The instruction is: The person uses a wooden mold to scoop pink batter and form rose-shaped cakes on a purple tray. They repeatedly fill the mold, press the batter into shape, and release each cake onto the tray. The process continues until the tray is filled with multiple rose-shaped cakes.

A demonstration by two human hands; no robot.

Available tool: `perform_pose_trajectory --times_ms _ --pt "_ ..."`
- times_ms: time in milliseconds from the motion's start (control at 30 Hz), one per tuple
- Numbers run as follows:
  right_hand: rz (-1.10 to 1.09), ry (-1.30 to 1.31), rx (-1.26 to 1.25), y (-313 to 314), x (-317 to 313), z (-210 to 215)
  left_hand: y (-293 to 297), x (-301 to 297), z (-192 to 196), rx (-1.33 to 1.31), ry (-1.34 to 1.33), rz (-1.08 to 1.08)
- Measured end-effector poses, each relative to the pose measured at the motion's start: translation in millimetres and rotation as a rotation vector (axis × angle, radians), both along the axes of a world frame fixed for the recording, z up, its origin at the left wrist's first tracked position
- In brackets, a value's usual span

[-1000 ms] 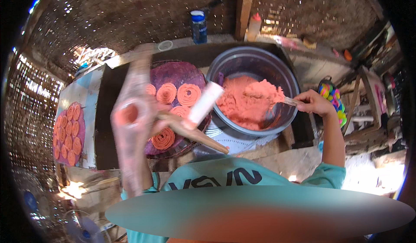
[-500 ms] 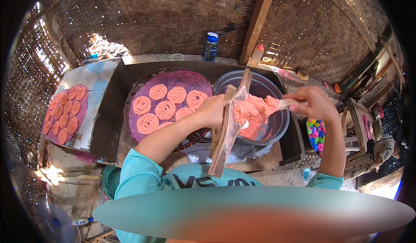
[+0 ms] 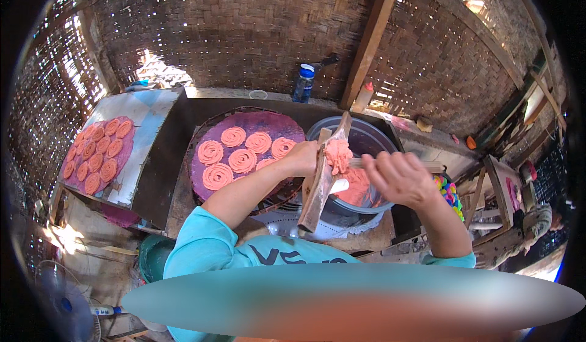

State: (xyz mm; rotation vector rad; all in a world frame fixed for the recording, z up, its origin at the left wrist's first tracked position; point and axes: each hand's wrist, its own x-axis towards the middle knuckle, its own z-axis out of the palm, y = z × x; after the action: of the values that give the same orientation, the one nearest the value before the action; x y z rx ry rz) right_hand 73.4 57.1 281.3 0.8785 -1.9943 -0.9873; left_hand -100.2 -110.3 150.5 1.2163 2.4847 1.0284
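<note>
My left hand (image 3: 303,159) is closed around a wooden press (image 3: 317,197), held tilted over the near left side of a grey bucket (image 3: 386,136). A lump of pink dough (image 3: 337,154) sits on top of the press, and a white tube-like piece (image 3: 339,186) shows beside it. In my right hand (image 3: 401,178) is a flat wooden spatula (image 3: 356,163), its tip against the lump; the fingers partly hide it. More pink dough (image 3: 356,187) lies in the bucket. Left of my left hand, piped pink dough spirals (image 3: 242,160) lie on a round purple-covered tray (image 3: 196,172).
At the far left, a box with a blue-and-white top (image 3: 146,120) carries more spirals (image 3: 96,162) on purple cloth. A blue-capped bottle (image 3: 303,84) and a red-tipped squeeze bottle (image 3: 364,97) stand by the woven wall. A green basin (image 3: 154,258) sits at lower left.
My right hand has moved left and down, bringing the spatula to the press. The dough it carried over the bucket is now against the press. The whole view has shifted slightly.
</note>
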Motion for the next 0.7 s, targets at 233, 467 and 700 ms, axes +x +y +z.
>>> perform_pose_trajectory --times_ms 233,467,700 --pt "-0.191 0.034 -0.558 40.9 36.4 48.0 -1.2 -27.9 -20.2 0.104 0.049 0.107" --pt "-0.326 -0.292 -0.544 28.7 13.6 55.0 12.7 -10.5 -9.1 0.246 0.136 0.080" --pt "-0.545 -0.576 -0.425 24.0 -44.3 40.5 37.1 1.3 7.8 0.083 0.177 0.090"
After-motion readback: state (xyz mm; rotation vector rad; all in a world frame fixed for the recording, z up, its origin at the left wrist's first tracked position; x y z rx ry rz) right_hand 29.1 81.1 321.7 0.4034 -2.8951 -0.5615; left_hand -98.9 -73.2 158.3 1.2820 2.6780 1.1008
